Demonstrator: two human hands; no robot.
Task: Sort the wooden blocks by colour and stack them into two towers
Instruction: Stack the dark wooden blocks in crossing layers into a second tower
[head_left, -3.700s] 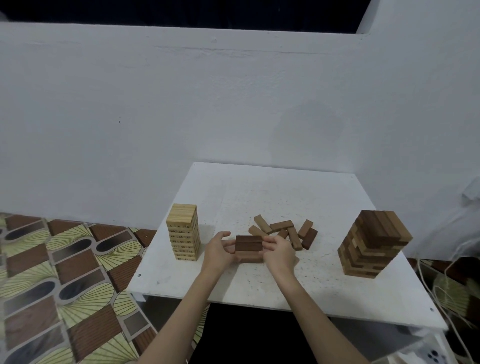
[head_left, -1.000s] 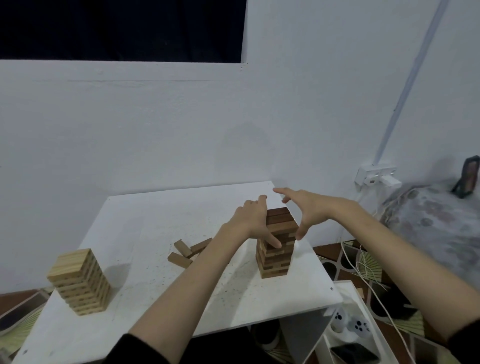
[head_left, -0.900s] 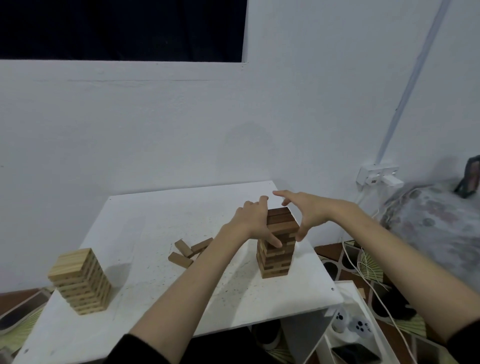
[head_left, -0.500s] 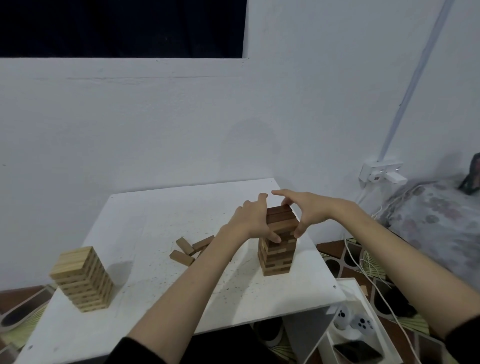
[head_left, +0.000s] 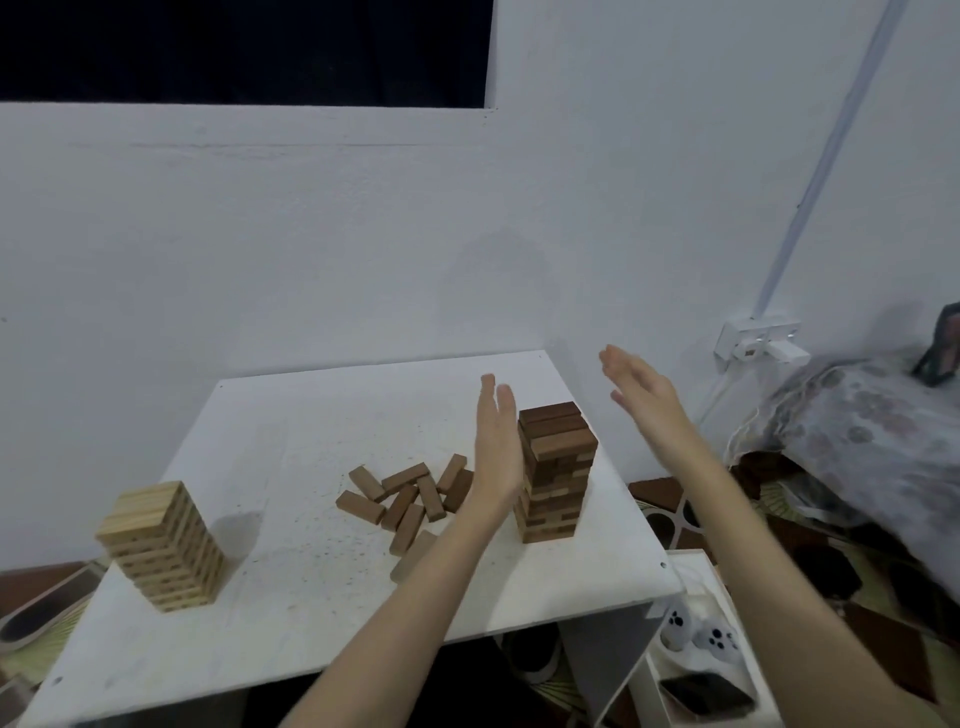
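Two towers (head_left: 556, 470), two flat hands (head_left: 496, 447).

left hand (head_left: 496, 447) and right hand (head_left: 641, 397) raised, fingers straight, palms facing.

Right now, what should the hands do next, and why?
Probably reach the left hand down to the loose dark blocks and pick some up: both hands are open and empty beside the dark tower, and those blocks lie unstacked on the table.

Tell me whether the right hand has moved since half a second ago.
Yes. The right hand left the dark tower, now open, up and to its right.
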